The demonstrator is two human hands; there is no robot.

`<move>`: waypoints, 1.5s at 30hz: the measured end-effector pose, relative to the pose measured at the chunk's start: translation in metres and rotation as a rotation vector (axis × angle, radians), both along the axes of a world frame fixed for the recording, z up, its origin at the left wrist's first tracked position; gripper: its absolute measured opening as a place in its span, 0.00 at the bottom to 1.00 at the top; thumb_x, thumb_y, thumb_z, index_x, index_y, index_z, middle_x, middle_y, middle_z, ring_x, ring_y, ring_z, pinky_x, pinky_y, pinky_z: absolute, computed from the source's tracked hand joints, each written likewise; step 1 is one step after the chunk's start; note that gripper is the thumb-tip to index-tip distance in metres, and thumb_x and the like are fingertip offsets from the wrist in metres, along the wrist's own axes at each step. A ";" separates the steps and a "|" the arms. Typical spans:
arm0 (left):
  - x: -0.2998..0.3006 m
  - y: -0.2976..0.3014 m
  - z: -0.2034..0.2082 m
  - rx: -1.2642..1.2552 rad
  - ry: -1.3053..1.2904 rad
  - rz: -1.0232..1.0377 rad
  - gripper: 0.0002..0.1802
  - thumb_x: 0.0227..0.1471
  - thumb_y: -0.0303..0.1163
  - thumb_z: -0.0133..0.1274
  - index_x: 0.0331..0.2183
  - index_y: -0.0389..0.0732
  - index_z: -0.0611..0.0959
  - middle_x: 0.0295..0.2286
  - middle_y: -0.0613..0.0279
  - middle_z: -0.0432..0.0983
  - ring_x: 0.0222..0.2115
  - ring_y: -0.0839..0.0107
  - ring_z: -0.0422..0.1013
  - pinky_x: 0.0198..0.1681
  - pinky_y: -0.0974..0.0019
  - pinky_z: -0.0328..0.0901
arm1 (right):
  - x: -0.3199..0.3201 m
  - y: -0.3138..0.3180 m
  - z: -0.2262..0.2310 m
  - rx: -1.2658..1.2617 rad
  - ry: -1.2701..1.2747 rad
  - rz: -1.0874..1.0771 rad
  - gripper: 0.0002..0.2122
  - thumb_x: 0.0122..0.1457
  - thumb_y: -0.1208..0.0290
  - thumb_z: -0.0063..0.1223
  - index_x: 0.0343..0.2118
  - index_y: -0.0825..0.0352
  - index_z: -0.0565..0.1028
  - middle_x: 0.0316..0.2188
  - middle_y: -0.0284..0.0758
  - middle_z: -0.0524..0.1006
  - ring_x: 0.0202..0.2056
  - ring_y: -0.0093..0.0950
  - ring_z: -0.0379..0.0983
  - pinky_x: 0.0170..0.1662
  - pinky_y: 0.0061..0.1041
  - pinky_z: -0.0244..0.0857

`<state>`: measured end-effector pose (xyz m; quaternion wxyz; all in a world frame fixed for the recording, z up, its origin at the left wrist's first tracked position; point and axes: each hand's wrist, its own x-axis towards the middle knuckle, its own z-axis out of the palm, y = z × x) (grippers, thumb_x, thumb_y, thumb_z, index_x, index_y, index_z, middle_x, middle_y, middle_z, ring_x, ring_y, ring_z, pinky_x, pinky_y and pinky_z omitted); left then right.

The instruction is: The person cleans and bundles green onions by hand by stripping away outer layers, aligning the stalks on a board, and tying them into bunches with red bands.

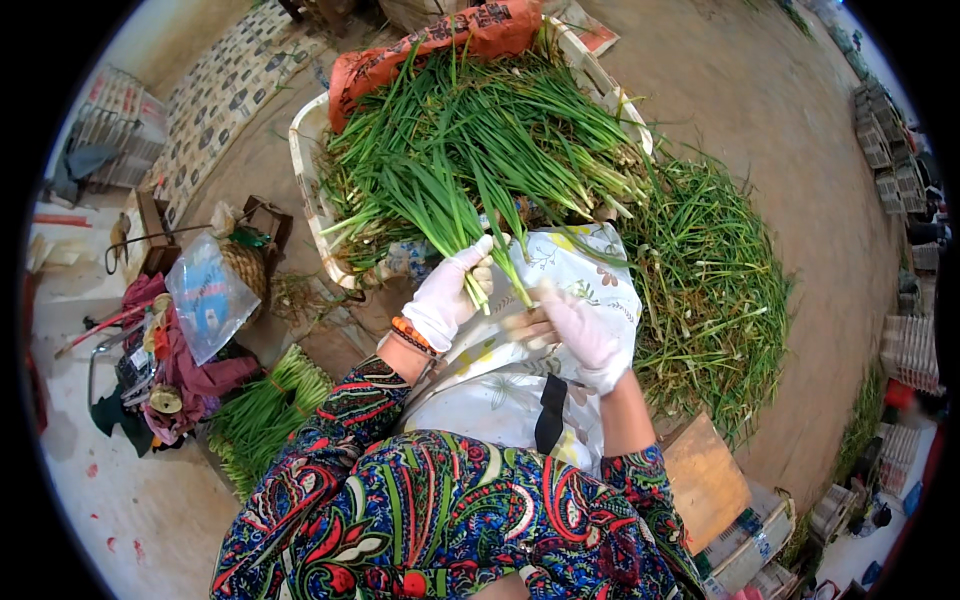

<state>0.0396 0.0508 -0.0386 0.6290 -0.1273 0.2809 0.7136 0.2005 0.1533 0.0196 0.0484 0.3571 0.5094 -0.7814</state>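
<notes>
My left hand (452,293), in a white glove with an orange beaded bracelet at the wrist, is closed round a small bunch of garlic chives (430,205). Their pale cut ends poke out below the fingers, and the long green leaves point away from me over the heap. A few separate stalks (515,270) hang between the two hands. My right hand (575,332), gloved in white with bare-looking fingertips, is beside those stalk ends. Its fingers are smeared by motion, so their grip cannot be made out. A pale flowered apron (600,265) covers my lap under both hands.
Ahead stands a white crate (308,190) heaped with chives, an orange sack (435,50) over its far rim. Loose leaves (715,310) pile on the floor at right. Neat bundles (270,410) lie at left, near cloths and a plastic bag (212,297). A wooden board (705,475) is at lower right.
</notes>
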 end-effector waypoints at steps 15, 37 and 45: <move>-0.001 -0.012 0.013 -0.155 -0.075 0.142 0.11 0.51 0.38 0.50 0.29 0.40 0.75 0.23 0.66 0.74 0.24 0.72 0.71 0.32 0.61 0.69 | -0.046 0.033 -0.057 1.224 -0.277 0.282 0.13 0.57 0.63 0.37 0.34 0.67 0.71 0.20 0.41 0.75 0.27 0.39 0.74 0.32 0.36 0.67; 0.010 0.016 -0.005 -0.076 0.001 0.058 0.08 0.52 0.27 0.47 0.35 0.36 0.75 0.27 0.64 0.73 0.18 0.83 0.66 0.21 0.80 0.65 | -0.016 -0.012 -0.037 0.778 0.001 -0.140 0.11 0.50 0.64 0.54 0.28 0.69 0.72 0.24 0.38 0.75 0.24 0.28 0.71 0.30 0.25 0.64; -0.015 0.015 -0.005 -0.017 0.023 0.188 0.12 0.54 0.28 0.45 0.41 0.34 0.72 0.31 0.59 0.73 0.16 0.84 0.64 0.19 0.82 0.64 | 0.057 0.038 0.003 0.491 0.060 -0.539 0.08 0.52 0.73 0.50 0.31 0.73 0.72 0.29 0.39 0.75 0.29 0.25 0.71 0.36 0.22 0.64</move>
